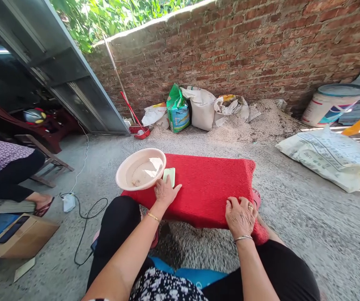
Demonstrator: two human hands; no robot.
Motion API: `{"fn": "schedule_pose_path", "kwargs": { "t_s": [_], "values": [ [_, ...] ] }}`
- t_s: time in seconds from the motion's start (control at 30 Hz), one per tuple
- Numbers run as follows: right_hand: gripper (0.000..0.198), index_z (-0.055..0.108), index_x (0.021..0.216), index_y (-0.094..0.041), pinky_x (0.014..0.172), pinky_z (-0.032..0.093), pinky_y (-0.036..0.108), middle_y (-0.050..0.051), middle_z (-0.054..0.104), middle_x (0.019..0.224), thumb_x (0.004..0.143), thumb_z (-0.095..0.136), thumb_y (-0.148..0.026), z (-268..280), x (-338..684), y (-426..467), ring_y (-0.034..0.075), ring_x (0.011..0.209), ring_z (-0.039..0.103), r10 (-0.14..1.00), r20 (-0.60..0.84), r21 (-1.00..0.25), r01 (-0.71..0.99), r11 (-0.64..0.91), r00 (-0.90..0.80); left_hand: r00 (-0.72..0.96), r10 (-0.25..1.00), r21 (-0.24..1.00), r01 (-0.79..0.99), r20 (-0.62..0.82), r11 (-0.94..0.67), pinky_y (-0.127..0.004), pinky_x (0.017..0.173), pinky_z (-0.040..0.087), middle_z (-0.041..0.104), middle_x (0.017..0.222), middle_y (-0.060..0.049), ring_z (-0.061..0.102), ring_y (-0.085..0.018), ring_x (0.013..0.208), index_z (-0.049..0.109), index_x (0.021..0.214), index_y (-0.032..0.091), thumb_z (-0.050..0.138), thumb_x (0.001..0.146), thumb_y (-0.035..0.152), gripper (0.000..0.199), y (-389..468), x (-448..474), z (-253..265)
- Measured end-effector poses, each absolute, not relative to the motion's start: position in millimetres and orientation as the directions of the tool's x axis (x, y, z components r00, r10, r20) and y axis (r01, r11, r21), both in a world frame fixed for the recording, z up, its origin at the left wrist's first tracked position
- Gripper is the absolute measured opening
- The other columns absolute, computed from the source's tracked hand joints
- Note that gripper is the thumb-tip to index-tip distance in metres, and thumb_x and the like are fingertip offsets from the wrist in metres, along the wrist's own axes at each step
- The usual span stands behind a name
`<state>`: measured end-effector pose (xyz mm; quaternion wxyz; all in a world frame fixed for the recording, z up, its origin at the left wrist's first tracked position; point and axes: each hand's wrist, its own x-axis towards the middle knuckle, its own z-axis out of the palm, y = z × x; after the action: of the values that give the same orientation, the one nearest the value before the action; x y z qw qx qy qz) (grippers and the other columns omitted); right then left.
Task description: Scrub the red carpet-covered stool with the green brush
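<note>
A bright red cloth (205, 179) is draped over a low rectangular surface before my knees. On its left end sits a pale pink basin (122, 179) with water and some dark bits at the bottom. Right beside the basin lies a small pale green rectangular piece (171, 173), whose kind I cannot make out. My left hand (165, 193) reaches to that piece and the basin's rim, thumb spread and fingers extended. Near the cloth's front right corner, my right hand (241, 215) rests on the fabric with fingers slightly bent and apart.
Several sacks, among them a green bag (178, 110) and a white sack (202, 110), stand along the brick wall (230, 54). A full sack (333, 154) lies at right, near a bucket (333, 104). At left are a seated person, a cardboard box (26, 238) and a black cable (87, 217).
</note>
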<state>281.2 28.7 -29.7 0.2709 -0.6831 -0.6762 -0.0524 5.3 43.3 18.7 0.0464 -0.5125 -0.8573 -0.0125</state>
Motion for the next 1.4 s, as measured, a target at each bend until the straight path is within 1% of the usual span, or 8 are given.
{"fn": "schedule_pose_path", "kwargs": {
  "t_s": [0.1, 0.33, 0.63, 0.87, 0.97, 1.07, 1.27, 1.4],
  "values": [
    [0.021, 0.07, 0.095, -0.022, 0.086, 0.028, 0.039, 0.011, 0.056, 0.107, 0.089, 0.053, -0.032, -29, 281, 28, 0.026, 0.101, 0.044, 0.895, 0.438, -0.3, 0.952, 0.063, 0.079, -0.511, 0.854, 0.008, 0.858, 0.101, 0.513, -0.046, 0.086, 0.043, 0.05, 0.12, -0.023, 0.052, -0.036, 0.11, 0.036, 0.143, 0.016, 0.038, 0.082, 0.071, 0.082, 45, 8, 16],
    [0.02, 0.07, 0.096, -0.023, 0.087, 0.027, 0.039, 0.011, 0.055, 0.109, 0.089, 0.053, -0.031, -29, 281, 29, 0.026, 0.101, 0.044, 0.906, 0.413, -0.329, 0.943, 0.058, 0.088, -0.514, 0.854, 0.013, 0.857, 0.078, 0.515, -0.041, 0.083, 0.045, 0.051, 0.115, -0.022, 0.054, -0.032, 0.104, 0.041, 0.14, 0.013, 0.042, 0.09, 0.042, 0.058, 65, 24, 18],
    [0.021, 0.07, 0.095, -0.023, 0.086, 0.029, 0.039, 0.011, 0.055, 0.11, 0.09, 0.052, -0.032, -27, 281, 27, 0.027, 0.102, 0.044, 0.904, 0.421, -0.316, 0.947, 0.063, 0.081, -0.032, 0.999, 0.113, 0.993, 0.034, 0.028, -0.041, 0.087, 0.042, 0.05, 0.112, -0.013, 0.05, -0.028, 0.101, 0.039, 0.141, 0.025, 0.045, 0.089, 0.05, 0.058, 63, 128, 13],
    [0.019, 0.07, 0.095, -0.023, 0.086, 0.029, 0.04, 0.011, 0.056, 0.109, 0.089, 0.053, -0.031, -28, 280, 28, 0.027, 0.102, 0.046, 0.899, 0.431, -0.302, 0.951, 0.059, 0.081, -0.469, 0.877, 0.061, 0.883, 0.106, 0.465, -0.042, 0.085, 0.043, 0.052, 0.113, -0.019, 0.053, -0.031, 0.103, 0.042, 0.14, 0.018, 0.042, 0.09, 0.045, 0.057, 74, 36, 31],
    [0.019, 0.07, 0.095, -0.023, 0.085, 0.029, 0.039, 0.011, 0.056, 0.108, 0.089, 0.053, -0.03, -28, 280, 28, 0.027, 0.101, 0.046, 0.9, 0.43, -0.285, 0.957, 0.056, 0.075, -0.553, 0.829, 0.064, 0.833, 0.077, 0.55, -0.044, 0.085, 0.043, 0.052, 0.114, -0.02, 0.054, -0.032, 0.103, 0.043, 0.138, 0.015, 0.043, 0.089, 0.045, 0.057, 79, 26, 25],
    [0.019, 0.07, 0.096, -0.023, 0.085, 0.03, 0.039, 0.011, 0.056, 0.109, 0.09, 0.053, -0.03, -29, 280, 28, 0.027, 0.101, 0.046, 0.895, 0.441, -0.268, 0.962, 0.057, 0.07, -0.469, 0.879, 0.079, 0.883, 0.086, 0.463, -0.047, 0.088, 0.04, 0.051, 0.117, -0.019, 0.052, -0.033, 0.107, 0.043, 0.139, 0.017, 0.047, 0.087, 0.047, 0.06, 79, 66, 12],
    [0.019, 0.069, 0.097, -0.025, 0.083, 0.031, 0.039, 0.01, 0.056, 0.109, 0.09, 0.052, -0.031, -35, 281, 27, 0.028, 0.102, 0.047, 0.9, 0.432, -0.235, 0.971, 0.051, 0.057, -0.044, 0.999, 0.231, 0.972, 0.016, 0.039, -0.048, 0.093, 0.037, 0.053, 0.118, -0.015, 0.051, -0.031, 0.107, 0.043, 0.138, 0.027, 0.047, 0.085, 0.056, 0.061, 73, 152, 5],
    [0.021, 0.069, 0.096, -0.024, 0.082, 0.031, 0.038, 0.011, 0.056, 0.11, 0.09, 0.051, -0.033, -35, 281, 27, 0.028, 0.102, 0.047, 0.9, 0.431, -0.231, 0.972, 0.048, 0.058, -0.243, 0.97, 0.263, 0.937, 0.021, 0.229, -0.045, 0.091, 0.038, 0.054, 0.114, -0.014, 0.052, -0.031, 0.107, 0.046, 0.136, 0.027, 0.043, 0.088, 0.054, 0.056, 92, 114, 19]
  ]
}}
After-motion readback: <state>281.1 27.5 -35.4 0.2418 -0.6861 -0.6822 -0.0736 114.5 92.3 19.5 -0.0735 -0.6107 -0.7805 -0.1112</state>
